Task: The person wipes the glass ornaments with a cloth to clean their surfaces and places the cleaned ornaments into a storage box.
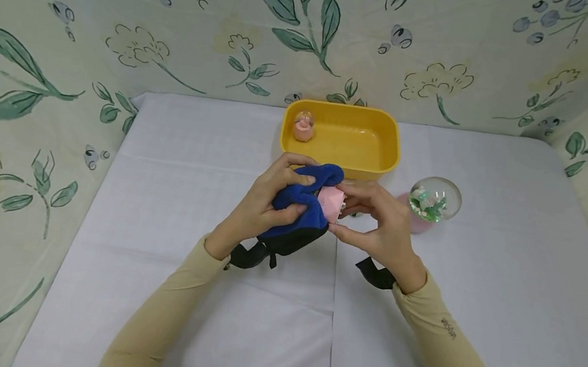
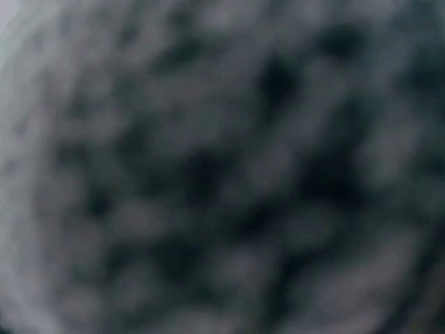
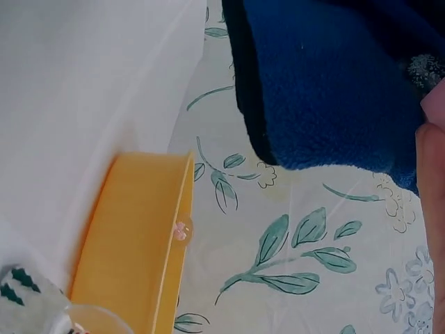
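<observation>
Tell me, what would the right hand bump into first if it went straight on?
Probably the blue cloth. It's just past the pink thing that the right hand pinches, though the exact gap is hard to tell.

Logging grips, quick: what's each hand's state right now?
Left hand: closed, gripping the blue fleecy cloth.
Right hand: closed, pinching the pink faceted object between thumb and fingers.
</observation>
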Action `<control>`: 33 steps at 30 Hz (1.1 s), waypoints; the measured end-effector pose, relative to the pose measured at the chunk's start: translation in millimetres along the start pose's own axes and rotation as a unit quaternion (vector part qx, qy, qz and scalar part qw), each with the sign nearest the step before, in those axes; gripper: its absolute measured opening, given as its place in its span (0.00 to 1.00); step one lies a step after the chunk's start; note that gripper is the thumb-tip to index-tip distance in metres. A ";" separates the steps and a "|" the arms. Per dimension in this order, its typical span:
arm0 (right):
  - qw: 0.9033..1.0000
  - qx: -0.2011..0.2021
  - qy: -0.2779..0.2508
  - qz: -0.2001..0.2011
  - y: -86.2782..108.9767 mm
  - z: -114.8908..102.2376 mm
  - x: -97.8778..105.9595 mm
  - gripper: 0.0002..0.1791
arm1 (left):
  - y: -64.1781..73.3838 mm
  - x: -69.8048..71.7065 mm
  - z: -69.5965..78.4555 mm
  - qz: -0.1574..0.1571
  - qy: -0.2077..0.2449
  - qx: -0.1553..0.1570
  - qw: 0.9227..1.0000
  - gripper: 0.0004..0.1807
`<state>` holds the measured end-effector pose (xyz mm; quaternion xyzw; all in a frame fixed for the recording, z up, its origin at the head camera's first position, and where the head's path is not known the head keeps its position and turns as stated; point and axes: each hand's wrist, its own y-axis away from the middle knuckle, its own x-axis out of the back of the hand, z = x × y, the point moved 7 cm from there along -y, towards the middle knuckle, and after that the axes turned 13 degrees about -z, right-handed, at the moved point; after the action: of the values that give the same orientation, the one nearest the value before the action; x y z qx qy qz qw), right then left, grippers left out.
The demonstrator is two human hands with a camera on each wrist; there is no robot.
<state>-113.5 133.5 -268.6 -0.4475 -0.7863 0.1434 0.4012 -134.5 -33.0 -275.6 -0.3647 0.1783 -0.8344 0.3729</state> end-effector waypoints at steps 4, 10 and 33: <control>0.999 -0.022 -0.033 0.002 0.1 6.2 -0.1 0.34 | 0.2 -1.1 0.1 -0.005 -0.003 -0.005 1.000 0.20; 0.989 -0.098 -0.109 0.026 2.1 17.2 -0.8 0.36 | 0.5 -3.8 0.4 -0.016 0.002 -0.021 1.000 0.18; 0.997 0.009 0.068 -0.022 -3.3 -3.1 0.7 0.33 | 1.1 0.8 -3.6 0.008 0.021 0.020 1.000 0.25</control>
<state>-113.2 131.9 -264.3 -0.4348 -0.7658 0.1111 0.4607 -137.1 -34.2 -278.3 -0.3382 0.1724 -0.8423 0.3826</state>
